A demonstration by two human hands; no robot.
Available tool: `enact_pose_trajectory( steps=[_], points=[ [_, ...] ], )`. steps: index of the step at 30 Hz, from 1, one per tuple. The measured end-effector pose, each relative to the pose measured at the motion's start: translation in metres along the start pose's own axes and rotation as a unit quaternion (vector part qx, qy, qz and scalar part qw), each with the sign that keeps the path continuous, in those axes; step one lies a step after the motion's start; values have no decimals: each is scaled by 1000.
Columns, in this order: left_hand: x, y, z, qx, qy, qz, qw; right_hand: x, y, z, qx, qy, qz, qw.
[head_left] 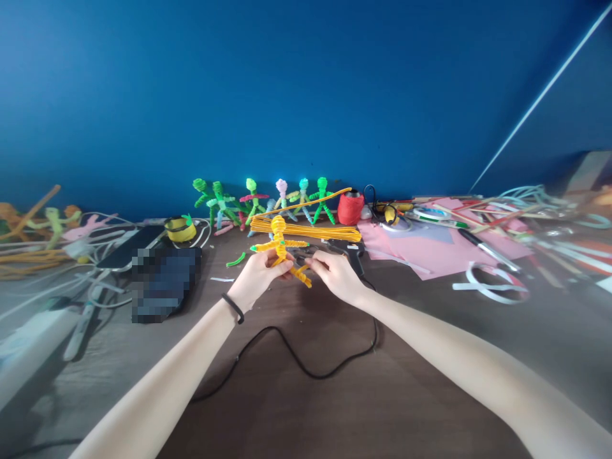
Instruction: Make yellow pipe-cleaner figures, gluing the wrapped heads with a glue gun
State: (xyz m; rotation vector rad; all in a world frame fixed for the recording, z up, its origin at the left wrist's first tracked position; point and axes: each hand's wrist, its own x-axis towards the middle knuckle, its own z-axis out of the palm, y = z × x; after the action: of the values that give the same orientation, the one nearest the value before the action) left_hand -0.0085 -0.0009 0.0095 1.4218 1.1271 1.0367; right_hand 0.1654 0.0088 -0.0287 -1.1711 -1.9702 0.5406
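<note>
A yellow-orange pipe-cleaner figure [279, 241] with a wound head, outstretched arms and green bits at its hands is upright above the table. My left hand [262, 274] is closed around its lower body. My right hand [335, 271] is closed in a pinch beside the legs, at a short yellow pipe-cleaner end; its fingertips partly hide what they grip. Behind the hands lies a bundle of yellow pipe cleaners [310, 229]. A black glue gun [352, 254] rests just beyond my right hand.
Several pipe-cleaner figures [251, 197] stand along the blue wall. A red spool [350, 208], pink paper [430, 245], a pen [488, 250] and a white strip coil [492, 290] are to the right. Left are yellow tape [180, 229] and a dark phone [167, 284]. A black cable [306, 370] crosses the front.
</note>
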Motion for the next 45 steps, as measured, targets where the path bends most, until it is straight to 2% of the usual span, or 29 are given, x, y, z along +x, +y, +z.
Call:
enact_pose_trajectory(
  steps=[9, 16, 21, 26, 32, 37, 41, 45],
  points=[
    [-3, -1, 8, -73, 12, -6, 997, -5, -1, 7, 6, -64, -24, 998],
    [-4, -2, 10, -86, 35, 8, 996, -5, -2, 9, 10, -45, -15, 999],
    [-5, 0, 12, -125, 9, -6, 992, -5, -3, 10, 3, -51, -21, 998],
    [-6, -2, 13, -160, -8, 3, 987, -8, -5, 10, 66, -85, -35, 994],
    [-4, -4, 13, -155, 51, 17, 986, -8, -9, 9, 69, -103, -19, 992],
    [0, -10, 11, -95, 114, 30, 989, -10, -12, 10, 35, -133, -56, 989],
    [1, -16, 5, 67, 122, 101, 985, -11, -11, 10, -22, -126, -88, 988],
    [-2, -14, 2, 218, 125, 135, 959, -11, -12, 7, -54, -111, -87, 989]
  ],
)
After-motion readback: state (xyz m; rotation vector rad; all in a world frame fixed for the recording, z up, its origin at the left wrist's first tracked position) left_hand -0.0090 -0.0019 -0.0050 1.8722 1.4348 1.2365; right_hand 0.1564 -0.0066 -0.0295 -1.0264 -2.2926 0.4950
